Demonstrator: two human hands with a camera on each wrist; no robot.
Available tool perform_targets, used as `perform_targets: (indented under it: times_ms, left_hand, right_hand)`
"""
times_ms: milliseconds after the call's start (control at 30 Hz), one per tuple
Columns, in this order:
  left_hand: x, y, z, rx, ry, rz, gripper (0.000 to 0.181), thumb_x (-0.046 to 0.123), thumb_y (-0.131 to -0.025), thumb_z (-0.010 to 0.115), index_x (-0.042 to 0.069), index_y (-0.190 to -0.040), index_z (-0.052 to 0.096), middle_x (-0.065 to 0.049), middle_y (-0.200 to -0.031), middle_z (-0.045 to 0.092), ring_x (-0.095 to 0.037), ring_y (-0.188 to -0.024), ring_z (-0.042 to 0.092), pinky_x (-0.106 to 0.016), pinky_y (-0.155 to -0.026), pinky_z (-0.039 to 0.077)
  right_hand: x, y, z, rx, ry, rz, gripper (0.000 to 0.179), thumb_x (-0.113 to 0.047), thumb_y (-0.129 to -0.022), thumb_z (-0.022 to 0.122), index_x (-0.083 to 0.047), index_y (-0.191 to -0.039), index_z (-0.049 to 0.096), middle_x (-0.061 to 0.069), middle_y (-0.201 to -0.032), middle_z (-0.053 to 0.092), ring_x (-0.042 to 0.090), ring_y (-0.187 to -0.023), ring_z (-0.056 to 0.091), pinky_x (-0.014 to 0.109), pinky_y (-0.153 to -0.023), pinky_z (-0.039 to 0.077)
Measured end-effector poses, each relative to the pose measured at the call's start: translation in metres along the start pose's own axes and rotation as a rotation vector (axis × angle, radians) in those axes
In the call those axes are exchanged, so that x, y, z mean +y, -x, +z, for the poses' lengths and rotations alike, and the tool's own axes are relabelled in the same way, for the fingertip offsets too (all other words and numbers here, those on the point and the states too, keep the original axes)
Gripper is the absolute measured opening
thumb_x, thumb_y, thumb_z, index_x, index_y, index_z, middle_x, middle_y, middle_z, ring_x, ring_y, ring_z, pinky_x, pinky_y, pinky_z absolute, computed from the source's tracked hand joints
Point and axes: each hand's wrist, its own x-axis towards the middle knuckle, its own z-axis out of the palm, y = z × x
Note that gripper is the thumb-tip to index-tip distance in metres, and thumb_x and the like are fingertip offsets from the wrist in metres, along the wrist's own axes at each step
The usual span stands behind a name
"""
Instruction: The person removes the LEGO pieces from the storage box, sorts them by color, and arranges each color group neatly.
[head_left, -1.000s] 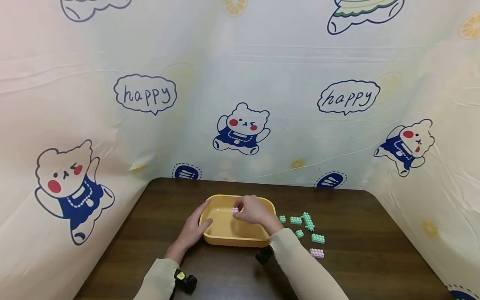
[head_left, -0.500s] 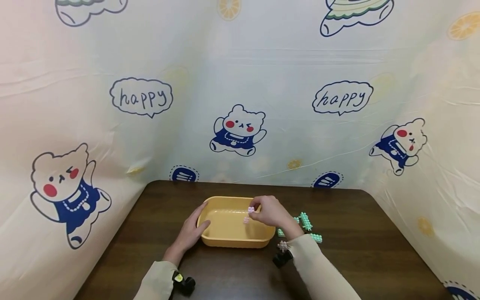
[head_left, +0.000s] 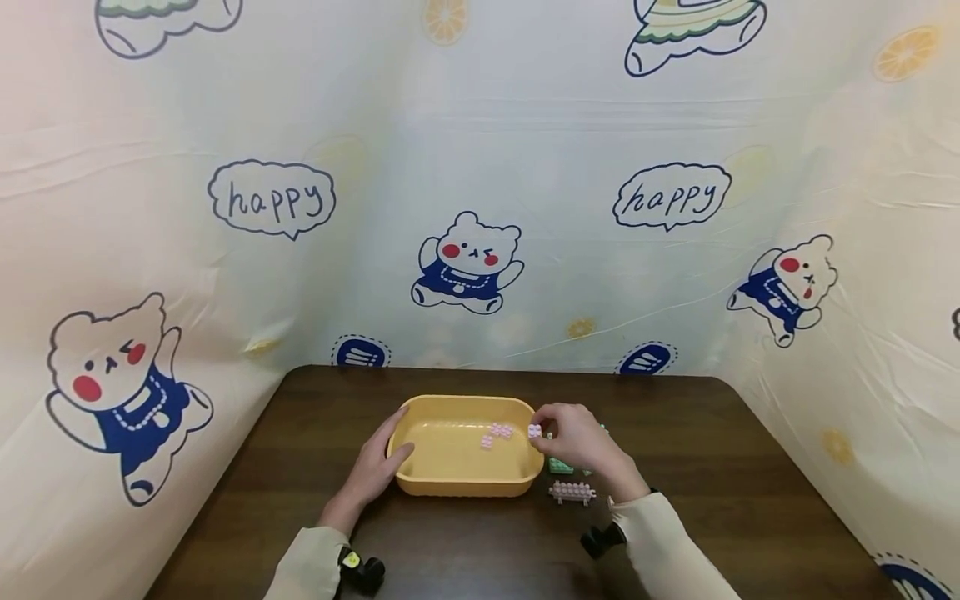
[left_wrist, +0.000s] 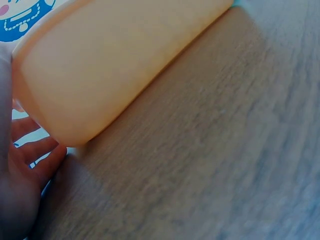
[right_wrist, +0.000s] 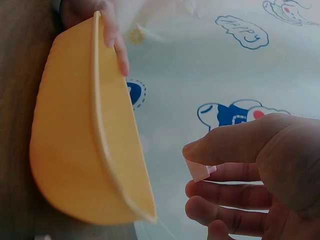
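Note:
A yellow plastic bin (head_left: pixel 465 487) stands on the table. My left hand (head_left: pixel 375 458) grips its left end, the thumb over the rim and the fingers along the outer wall. In the left wrist view that hand's fingers (left_wrist: pixel 42 152) lie partly behind the bin. Pink building blocks (head_left: pixel 501 430) lie on the bin's floor, right of its middle. At the right rim my right hand (head_left: pixel 577 437) pinches a small pink building block (right_wrist: pixel 199 170) between thumb and index finger; the other fingers are loosely bent. Green building blocks (head_left: pixel 560 467) on the table are partly hidden by the right hand.
A longer pink piece (head_left: pixel 572 492) lies on the dark wooden table (head_left: pixel 465 550), right of the bin's front corner. Printed curtain cloth (head_left: pixel 480 167) hangs behind and along both sides. Each wrist wears a small black camera (head_left: pixel 603 540).
My right hand has moved right from over the bin to its right rim, still pinching a pink block. Pink blocks now show on the bin's floor. The left hand keeps its grip.

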Motion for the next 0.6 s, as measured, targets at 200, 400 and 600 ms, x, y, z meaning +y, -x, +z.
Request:
perform_targets:
  times_ms: [200, 400, 600]
  left_hand:
    - [0.000, -0.001, 0.001, 0.004, -0.003, 0.004, 0.064, 0.022, -0.094, 0.060, 0.017, -0.153, 0.033, -0.014, -0.156, 0.034, -0.038, -0.141, 0.034, -0.060, -0.112, 0.030]
    - [0.000, 0.000, 0.000, -0.004, 0.004, -0.006, 0.064, 0.022, -0.095, 0.059, 0.018, -0.153, 0.033, -0.013, -0.157, 0.033, -0.037, -0.143, 0.033, -0.059, -0.113, 0.029]
    - [0.000, 0.001, 0.000, -0.002, -0.002, 0.008, 0.064, 0.021, -0.095, 0.060, 0.018, -0.153, 0.032, -0.013, -0.156, 0.034, -0.038, -0.142, 0.033, -0.059, -0.113, 0.029]
  right_hand:
    - [0.016, 0.019, 0.000, 0.010, -0.009, -0.007, 0.016, -0.022, -0.082, 0.076, -0.016, -0.095, 0.072, -0.005, -0.085, 0.066, 0.007, -0.068, 0.055, 0.022, -0.057, 0.049]
    - [0.031, 0.036, 0.007, 0.033, 0.019, -0.058, 0.013, -0.020, -0.081, 0.076, -0.015, -0.092, 0.071, -0.007, -0.081, 0.065, 0.001, -0.063, 0.052, 0.020, -0.054, 0.045]
    - [0.037, 0.047, 0.013, 0.009, 0.012, -0.065, 0.012, -0.021, -0.082, 0.075, -0.017, -0.092, 0.071, -0.010, -0.078, 0.064, -0.001, -0.059, 0.050, 0.020, -0.055, 0.044]
